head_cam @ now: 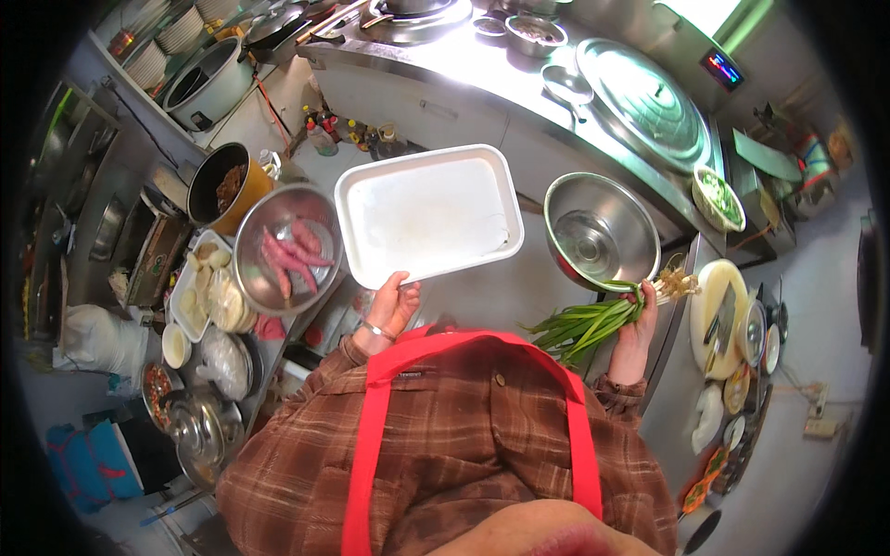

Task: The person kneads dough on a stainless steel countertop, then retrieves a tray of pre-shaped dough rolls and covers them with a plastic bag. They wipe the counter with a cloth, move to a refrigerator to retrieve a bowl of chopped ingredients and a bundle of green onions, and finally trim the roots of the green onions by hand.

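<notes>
My left hand (395,306) grips the near edge of a white plastic tray (427,215), thumb on the rim. The tray has nothing in it but a few dark specks. In my right hand (641,316) is a bunch of green onions (591,324), roots pointing right and green tops left. A tilted stainless steel basin (601,229) with no food in it is just beyond that hand; whether my fingers also hold its rim I cannot tell. Left of the tray stands a metal bowl (288,250) with several pink-skinned sweet potatoes (295,254).
A steel counter (487,76) curves across the far side, bearing a large round lid (646,97). On the right, a round chopping board (719,316) carries a cleaver (723,323). Several bottles (323,132) stand on the floor. The left side holds a yellow pot (240,208) and stacked dishes.
</notes>
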A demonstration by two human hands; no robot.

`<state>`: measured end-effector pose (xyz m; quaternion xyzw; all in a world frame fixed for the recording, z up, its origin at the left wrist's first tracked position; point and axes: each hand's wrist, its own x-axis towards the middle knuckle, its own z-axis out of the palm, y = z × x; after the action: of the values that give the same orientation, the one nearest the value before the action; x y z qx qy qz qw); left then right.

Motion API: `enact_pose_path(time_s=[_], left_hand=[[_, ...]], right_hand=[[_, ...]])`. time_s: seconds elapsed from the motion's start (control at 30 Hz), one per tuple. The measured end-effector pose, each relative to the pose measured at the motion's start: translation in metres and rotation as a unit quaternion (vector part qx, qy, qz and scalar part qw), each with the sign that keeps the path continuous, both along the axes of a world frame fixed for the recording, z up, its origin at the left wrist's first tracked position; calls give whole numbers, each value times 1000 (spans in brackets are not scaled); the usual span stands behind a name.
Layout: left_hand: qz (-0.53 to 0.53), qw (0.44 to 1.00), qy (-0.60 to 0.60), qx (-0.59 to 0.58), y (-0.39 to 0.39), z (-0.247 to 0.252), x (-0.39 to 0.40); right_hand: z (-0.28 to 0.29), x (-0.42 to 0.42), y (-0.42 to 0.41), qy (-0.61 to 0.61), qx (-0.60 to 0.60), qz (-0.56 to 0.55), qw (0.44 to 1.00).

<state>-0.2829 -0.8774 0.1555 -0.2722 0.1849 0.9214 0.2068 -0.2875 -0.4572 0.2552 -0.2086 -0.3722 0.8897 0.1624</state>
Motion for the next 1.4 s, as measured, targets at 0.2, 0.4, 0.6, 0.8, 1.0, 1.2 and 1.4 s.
enact_pose_path(time_s=[0.2,0.4,0.6,0.8,1.0,1.2,1.4], left_hand=[[17,994,-3,-107,-10,-16,-170],[38,977,5,-210,-30,-24,-321],[25,963,12,-267,-64,-19,-469],[19,948,-13,-319,-83,-6,-601],[8,960,-10,-278,-69,-31,-706],[-22,960,-43,-277,-65,-53,-763],[-12,961,-101,-256,-65,-72,-774]], right_hand=[[11,-126,-30,-12,20,18,1000],[-2,-267,-58,-29,-27,98,994],[-46,-423,-87,-69,-105,109,986],[-76,-560,-107,-93,-121,117,981],[-107,-640,-124,-133,-73,53,987],[-114,-663,-135,-153,-36,26,987],[-133,-656,-129,-153,-15,41,987]])
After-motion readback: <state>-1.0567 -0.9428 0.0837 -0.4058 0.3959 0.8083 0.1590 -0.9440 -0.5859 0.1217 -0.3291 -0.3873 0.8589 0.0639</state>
